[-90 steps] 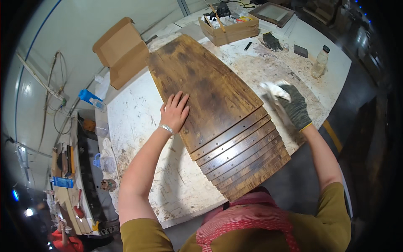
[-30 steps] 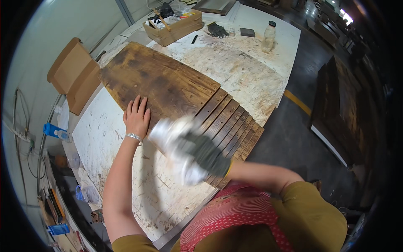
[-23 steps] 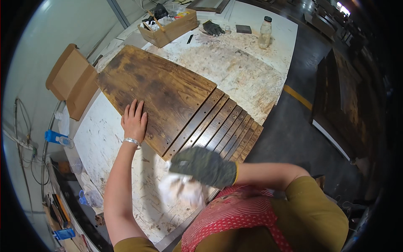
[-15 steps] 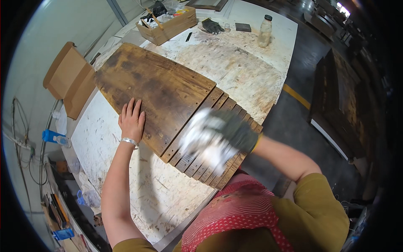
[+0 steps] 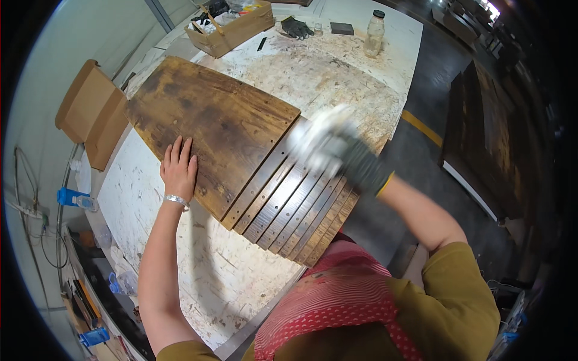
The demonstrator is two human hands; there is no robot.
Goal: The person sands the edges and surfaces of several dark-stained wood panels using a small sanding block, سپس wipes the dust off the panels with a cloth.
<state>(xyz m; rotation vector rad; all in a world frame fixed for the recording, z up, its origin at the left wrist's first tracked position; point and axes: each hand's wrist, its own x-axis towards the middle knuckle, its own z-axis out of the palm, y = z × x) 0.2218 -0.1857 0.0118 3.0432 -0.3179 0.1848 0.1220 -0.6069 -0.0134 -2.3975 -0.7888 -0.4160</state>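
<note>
A stack of dark brown wooden boards (image 5: 211, 114) lies fanned out on the worktable, their near ends (image 5: 283, 216) stepped one below another with small holes along them. My bare left hand (image 5: 179, 171), a silver bracelet at its wrist, rests flat on the top board near its left edge, fingers stretched. In a dark work glove, my right hand (image 5: 361, 162) is closed on a white cloth (image 5: 322, 141), over the right side of the stepped ends. Motion blurs both cloth and glove; whether the cloth touches the wood I cannot tell.
The white worktable (image 5: 150, 207) is stained. Toward its far side are a cardboard box of supplies (image 5: 232, 33), a spare dark glove (image 5: 296, 27), a dark block (image 5: 342, 29) and a lidded jar (image 5: 374, 36). An opened carton (image 5: 90, 111) stands left; dark panels (image 5: 481, 138) stand right.
My right hand has swept the white cloth away from me and slightly right, uncovering more of the stepped board ends. My left hand stays on the top board. The whole view has shifted slightly.
</note>
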